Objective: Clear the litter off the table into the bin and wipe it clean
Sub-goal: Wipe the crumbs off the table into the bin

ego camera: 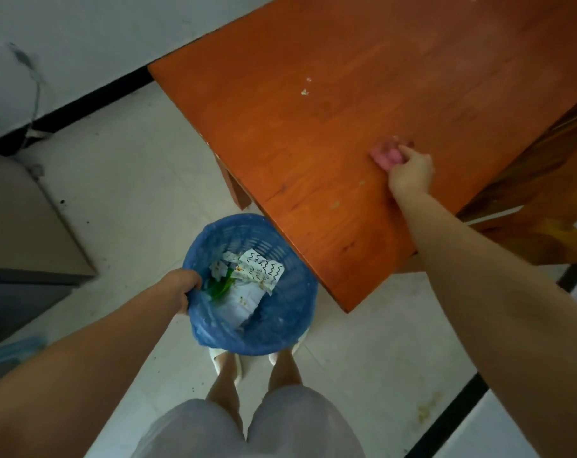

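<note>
Left hand (184, 287) grips the near-left rim of the round blue plastic mesh bin with a blue liner (280, 328), fingers curled over the edge, forearm running up from lower left. Bin sits upright on the pale tiled floor (131, 180), mouth up, just off the near corner of the counter, its right rim tucked under the counter edge. Inside the bin: white paper scrap with black zigzag print (264, 267), green leafy scrap (221, 285), pale wrapper (244, 304). Person's feet in white slippers (219, 358) directly behind the bin.

Orange-brown wooden counter (313, 143) runs diagonally, long axis from near corner at lower centre up toward upper right; left edge faces open floor, far end close to the grey wall (82, 34). Small white crumbs (304, 91) lie mid-counter, well apart from the hand; a few faint specks near the front edge.

Right hand (412, 173) reaches out over the counter's right side, arm extended from lower right, grip clamped on a pink crumpled cloth (386, 155) pressed onto the counter, cloth's long axis roughly left-right, a small pale crumb just beyond it. Plenty of bare counter left of the cloth; right edge of the counter is near.
</note>
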A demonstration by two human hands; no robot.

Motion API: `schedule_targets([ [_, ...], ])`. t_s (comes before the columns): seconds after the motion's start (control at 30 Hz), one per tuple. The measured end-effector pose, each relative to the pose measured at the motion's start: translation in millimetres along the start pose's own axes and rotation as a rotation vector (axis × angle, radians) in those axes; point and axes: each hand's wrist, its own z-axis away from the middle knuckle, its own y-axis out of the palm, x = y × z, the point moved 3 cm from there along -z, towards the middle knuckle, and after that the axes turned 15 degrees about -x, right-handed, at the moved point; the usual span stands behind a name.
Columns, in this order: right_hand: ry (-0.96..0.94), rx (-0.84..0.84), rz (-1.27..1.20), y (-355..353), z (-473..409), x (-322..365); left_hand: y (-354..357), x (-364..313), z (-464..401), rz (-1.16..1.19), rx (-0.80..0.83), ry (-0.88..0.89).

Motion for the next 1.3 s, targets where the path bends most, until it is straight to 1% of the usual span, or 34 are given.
schedule_targets([
  [0.03,-0.138,0.006,0.060,6.0,24.1,4.9,0.6,0.5,0.7,0.009,-0.004,0.005],
  [0.07,-0.252,0.047,0.068,9.8,54.5,10.2,1.5,1.6,0.6,0.018,-0.003,0.007],
  [0.1,-0.322,0.101,0.048,12.9,86.7,13.9,1.8,3.0,0.4,0.021,-0.003,0.005],
  [0.2,-0.447,0.249,0.020,17.8,179.8,8.2,2.4,5.5,0.3,0.032,0.001,-0.003],
  [0.27,-0.511,0.382,-0.017,21.8,226.3,4.5,1.6,4.7,2.0,0.039,0.010,0.000],
  [0.33,-0.488,0.518,-0.125,21.5,255.0,6.1,0.6,3.3,3.7,0.042,0.020,0.016],
  [0.4,-0.362,0.551,-0.240,7.2,255.3,19.1,-2.0,2.2,4.7,0.052,0.024,0.032],
  [0.47,-0.271,0.484,-0.328,-5.3,220.7,35.7,-5.3,0.8,3.5,0.072,0.035,0.037],
  [0.53,-0.196,0.314,-0.384,-10.3,153.1,51.1,-10.4,0.2,2.1,0.108,0.037,0.030],
  [0.6,-0.143,0.136,-0.360,-1.1,77.6,61.3,-14.6,-0.1,2.6,0.161,0.036,0.010],
  [0.67,-0.081,0.082,-0.319,14.0,32.8,70.9,-16.7,1.1,2.4,0.211,0.026,-0.006],
  [0.73,-0.030,0.112,-0.282,38.1,16.0,77.8,-17.8,2.3,2.2,0.249,0.021,-0.017],
  [0.8,-0.080,0.120,-0.152,65.2,17.1,80.8,-18.5,3.6,-2.0,0.284,0.022,-0.033],
  [0.87,-0.196,0.150,-0.077,100.0,26.2,79.3,-20.1,6.0,-6.9,0.301,0.018,-0.048],
  [0.93,-0.330,0.219,-0.059,106.5,71.1,93.3,-23.0,8.2,-9.3,0.316,0.018,-0.071],
  [1.0,-0.468,0.349,-0.042,85.0,134.3,108.7,-26.3,10.2,-9.0,0.327,0.019,-0.080],
  [1.1,-0.554,0.599,-0.028,66.9,195.3,96.9,-31.2,11.0,-6.0,0.329,0.027,-0.077],
  [1.13,-0.536,0.653,-0.052,58.0,206.1,91.5,-32.6,10.8,-5.4,0.325,0.030,-0.072],
  [1.2,-0.417,0.690,-0.131,36.8,210.0,82.4,-36.2,10.8,-2.1,0.311,0.035,-0.057],
  [1.23,-0.351,0.661,-0.183,22.0,207.0,79.5,-38.0,10.8,1.0,0.303,0.042,-0.047],
  [1.3,-0.258,0.504,-0.229,-8.6,189.8,66.5,-41.0,12.2,6.8,0.300,0.064,-0.020],
])
